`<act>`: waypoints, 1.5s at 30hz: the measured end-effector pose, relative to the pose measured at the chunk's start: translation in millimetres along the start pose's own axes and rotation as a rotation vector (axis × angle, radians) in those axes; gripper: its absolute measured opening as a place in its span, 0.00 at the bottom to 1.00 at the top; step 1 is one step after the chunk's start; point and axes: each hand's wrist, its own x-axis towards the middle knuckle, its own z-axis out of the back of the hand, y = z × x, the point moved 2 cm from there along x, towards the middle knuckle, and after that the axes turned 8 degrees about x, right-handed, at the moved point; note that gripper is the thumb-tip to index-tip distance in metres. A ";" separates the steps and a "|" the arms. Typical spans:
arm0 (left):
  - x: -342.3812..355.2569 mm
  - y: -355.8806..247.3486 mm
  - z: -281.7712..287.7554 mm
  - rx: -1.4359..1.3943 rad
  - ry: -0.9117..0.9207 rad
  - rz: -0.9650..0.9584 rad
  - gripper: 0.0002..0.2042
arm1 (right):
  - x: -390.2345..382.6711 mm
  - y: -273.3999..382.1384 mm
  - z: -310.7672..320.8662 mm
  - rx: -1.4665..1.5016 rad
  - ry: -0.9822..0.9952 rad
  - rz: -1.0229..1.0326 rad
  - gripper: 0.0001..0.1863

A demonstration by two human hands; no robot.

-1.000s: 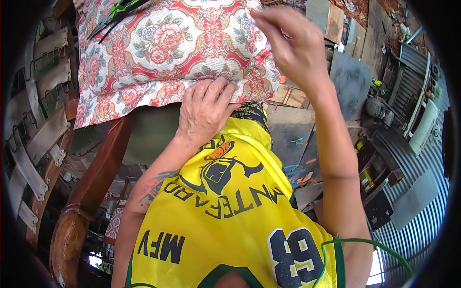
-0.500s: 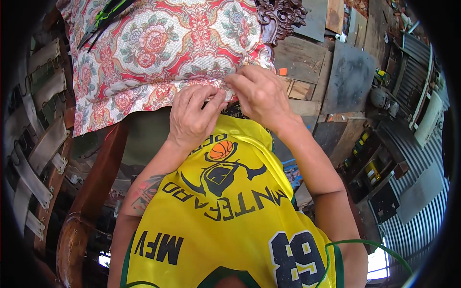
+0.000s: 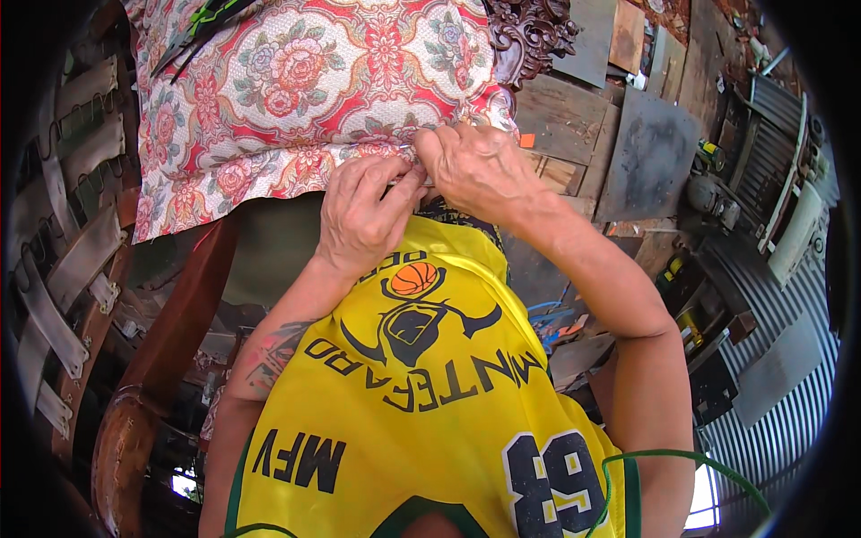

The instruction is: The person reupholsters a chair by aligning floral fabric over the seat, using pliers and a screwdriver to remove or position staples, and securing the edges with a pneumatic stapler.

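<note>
A red and white floral fabric (image 3: 296,67) covers a padded cushion in front of me, its loose near edge hanging down. My left hand (image 3: 366,208) is closed in a pinch on that edge, near its right end. Right beside it, my right hand (image 3: 475,169) is closed with its fingertips pressed together at the fabric. Its own fingers hide whatever it grips. On the cushion's far left lies a black and green hand tool (image 3: 202,31) with slim pointed jaws, partly cut off by the picture's edge.
Carved dark wood (image 3: 529,40) stands at the cushion's far right. Left of me are a curved wooden chair arm (image 3: 175,332) and a frame with webbing straps (image 3: 85,255). Boards and a grey sheet (image 3: 647,157) lie on the right, near corrugated metal (image 3: 780,350).
My right hand has turned and shifted slightly, its elbow swinging outward to the right. My left hand stays at the fabric edge. The view has shifted a little.
</note>
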 end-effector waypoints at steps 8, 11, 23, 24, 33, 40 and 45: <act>2.0 -0.1 1.2 -0.041 0.003 0.009 0.16 | -19.5 -12.3 18.9 0.217 -0.085 -0.049 0.14; 2.2 -0.7 2.0 -0.045 0.001 0.018 0.16 | -18.3 -5.6 12.4 0.223 -0.069 -0.059 0.16; -0.1 2.6 -0.2 -0.065 -0.036 0.000 0.15 | 1.7 22.8 0.7 0.523 -0.095 -0.678 0.08; -0.7 4.2 -0.3 -0.053 -0.022 -0.010 0.14 | 2.7 25.6 -0.2 0.461 -0.073 -0.675 0.08; 2.8 0.3 1.7 -0.045 0.024 0.055 0.19 | -34.8 -14.1 24.4 0.704 -0.433 -0.905 0.15; 13.5 -8.3 -0.3 0.104 0.228 0.071 0.25 | -65.0 -38.1 48.3 0.497 -0.399 -0.965 0.14; 15.7 -15.0 -2.8 0.145 0.202 0.053 0.24 | -43.9 -34.0 52.0 0.451 -0.384 -0.744 0.09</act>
